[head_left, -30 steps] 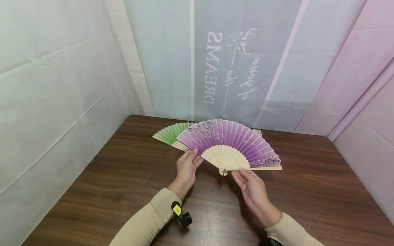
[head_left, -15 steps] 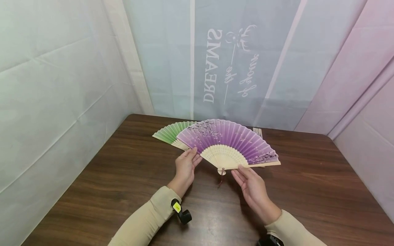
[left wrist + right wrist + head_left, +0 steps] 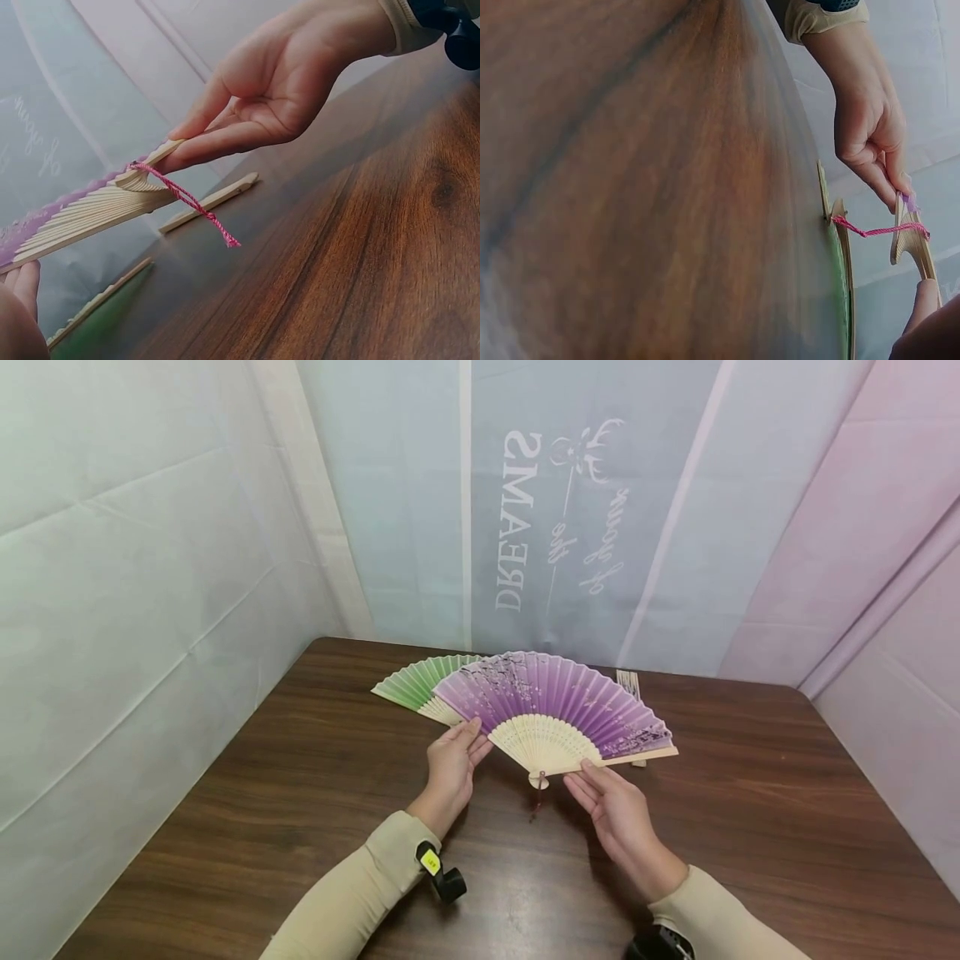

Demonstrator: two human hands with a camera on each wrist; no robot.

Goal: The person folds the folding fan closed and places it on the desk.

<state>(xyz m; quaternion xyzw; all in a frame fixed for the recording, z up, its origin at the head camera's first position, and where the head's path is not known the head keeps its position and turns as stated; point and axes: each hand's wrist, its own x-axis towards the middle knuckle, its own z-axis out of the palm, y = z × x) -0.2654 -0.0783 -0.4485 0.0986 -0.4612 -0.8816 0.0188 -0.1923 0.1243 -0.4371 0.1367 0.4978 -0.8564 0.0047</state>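
A spread purple folding fan [image 3: 558, 689] with pale wooden ribs and a blossom print is held up over the table. My left hand [image 3: 452, 768] pinches its left outer rib between thumb and fingers. The right outer rib is pinched by my right hand [image 3: 618, 814], close to the pivot. From that pivot hangs a dark red cord [image 3: 537, 802], which looks pink in the left wrist view [image 3: 199, 204]. Behind the left side lies an open green fan [image 3: 416, 683], partly covered by the purple one. A folded fan-like bundle of pale slats [image 3: 628, 683] shows behind the right side.
The brown wooden table [image 3: 300, 827] ends at a hanging grey-blue cloth [image 3: 570, 635] with printed lettering. Pale cloth walls [image 3: 150, 568] close off the left and right sides.
The purple fan's right end has risen a little and shifted left, with the right hand slightly higher on it. More of the slatted bundle behind is visible. The left hand hardly moves.
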